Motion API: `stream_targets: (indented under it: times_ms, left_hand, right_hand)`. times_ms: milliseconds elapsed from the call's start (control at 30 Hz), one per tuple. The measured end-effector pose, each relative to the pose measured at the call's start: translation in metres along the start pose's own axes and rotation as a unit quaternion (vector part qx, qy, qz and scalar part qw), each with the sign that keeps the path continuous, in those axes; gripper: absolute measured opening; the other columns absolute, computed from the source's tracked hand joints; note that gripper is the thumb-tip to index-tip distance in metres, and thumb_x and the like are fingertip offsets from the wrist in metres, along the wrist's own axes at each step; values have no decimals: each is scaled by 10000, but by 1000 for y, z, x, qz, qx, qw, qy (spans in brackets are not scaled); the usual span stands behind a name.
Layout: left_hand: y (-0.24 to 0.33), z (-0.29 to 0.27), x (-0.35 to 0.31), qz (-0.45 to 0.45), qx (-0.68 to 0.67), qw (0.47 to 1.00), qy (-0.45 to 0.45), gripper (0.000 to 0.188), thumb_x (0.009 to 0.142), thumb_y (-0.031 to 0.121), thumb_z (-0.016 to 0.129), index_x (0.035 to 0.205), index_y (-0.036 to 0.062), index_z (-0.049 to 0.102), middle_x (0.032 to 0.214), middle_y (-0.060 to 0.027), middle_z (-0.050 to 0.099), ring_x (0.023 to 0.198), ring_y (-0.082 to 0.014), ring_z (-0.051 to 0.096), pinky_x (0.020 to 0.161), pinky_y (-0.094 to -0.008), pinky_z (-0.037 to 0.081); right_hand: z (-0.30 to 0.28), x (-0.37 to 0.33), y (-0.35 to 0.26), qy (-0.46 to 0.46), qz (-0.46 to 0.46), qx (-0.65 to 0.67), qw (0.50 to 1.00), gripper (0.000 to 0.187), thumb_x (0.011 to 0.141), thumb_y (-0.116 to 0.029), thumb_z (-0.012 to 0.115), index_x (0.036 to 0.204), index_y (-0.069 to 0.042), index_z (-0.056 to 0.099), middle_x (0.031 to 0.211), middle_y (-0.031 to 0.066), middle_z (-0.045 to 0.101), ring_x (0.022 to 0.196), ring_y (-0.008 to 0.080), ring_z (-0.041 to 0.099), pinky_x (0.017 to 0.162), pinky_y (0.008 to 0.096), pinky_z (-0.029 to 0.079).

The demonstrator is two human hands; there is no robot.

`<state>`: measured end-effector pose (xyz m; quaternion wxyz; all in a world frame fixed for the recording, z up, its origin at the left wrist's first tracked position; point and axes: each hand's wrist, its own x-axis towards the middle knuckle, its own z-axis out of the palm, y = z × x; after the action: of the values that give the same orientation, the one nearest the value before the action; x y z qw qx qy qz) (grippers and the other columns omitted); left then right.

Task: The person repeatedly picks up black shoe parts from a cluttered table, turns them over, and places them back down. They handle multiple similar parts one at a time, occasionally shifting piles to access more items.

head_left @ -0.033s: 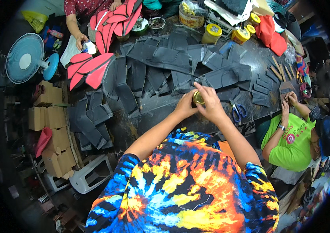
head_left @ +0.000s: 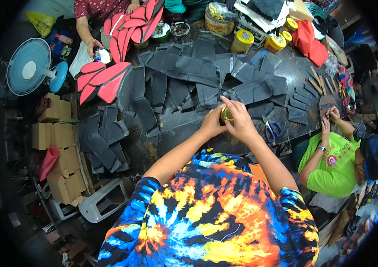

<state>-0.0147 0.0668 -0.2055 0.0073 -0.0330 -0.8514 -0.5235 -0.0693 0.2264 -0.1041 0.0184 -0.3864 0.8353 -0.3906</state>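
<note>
Between my two hands, above the near side of the dark worktable (head_left: 171, 144), is a small round jar with a gold-coloured top (head_left: 227, 114). My left hand (head_left: 212, 123) is closed around its left side. On the other side my right hand (head_left: 241, 120) grips it, fingers reaching over the far rim. Most of the jar's body is hidden by my hands. Just beyond them lie many overlapping black cut pieces (head_left: 193, 69) of sheet material. A pair of scissors with blue handles (head_left: 272, 131) rests to the right of my right hand.
Pink-and-black panels (head_left: 114, 84) lie at the far left, near a co-worker's hand (head_left: 94, 46). Yellow-lidded tubs (head_left: 242, 41) stand at the back. A person in a green shirt (head_left: 331, 164) works at the right. At left are a blue fan (head_left: 29, 69) and cardboard boxes (head_left: 62, 135).
</note>
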Motion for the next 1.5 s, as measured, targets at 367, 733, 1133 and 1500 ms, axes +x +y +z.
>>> stream_targets:
  times_ms: [367, 733, 1133, 1500]
  left_hand:
    - [82, -42, -6, 73, 3, 996, 41, 696, 701, 227, 874, 1280, 14, 549, 1182, -179, 670, 1074, -345, 687, 915, -419, 539]
    - [191, -108, 2, 74, -37, 989, 119, 745, 660, 198, 856, 1305, 0, 540, 1141, -200, 690, 1053, -371, 709, 901, -426, 565]
    - [214, -111, -15, -44, -518, 839, -161, 944, 729, 298, 859, 1501, 38, 382, 1367, -120, 545, 1299, -258, 553, 1026, -404, 510]
    - [190, -93, -16, -91, -278, 956, 11, 664, 737, 167, 857, 1305, -2, 558, 1169, -88, 680, 1055, -188, 670, 910, -355, 543]
  right_hand:
    - [-55, 25, -52, 38, 18, 54, 998, 659, 801, -157, 736, 1424, -84, 536, 1111, 172, 594, 1040, 372, 577, 951, 462, 471]
    - [-110, 84, -113, 92, -133, 182, 970, 591, 802, -112, 743, 1381, -86, 630, 1017, 134, 695, 942, 302, 685, 840, 386, 550]
    - [-142, 89, -108, -139, -173, 451, 864, 420, 772, -160, 731, 1156, 9, 754, 1015, 130, 760, 996, 284, 722, 1087, 524, 447]
    - [-110, 89, -102, -132, -39, 226, 964, 388, 874, -126, 654, 1252, -118, 739, 896, 122, 691, 831, 280, 651, 800, 373, 533]
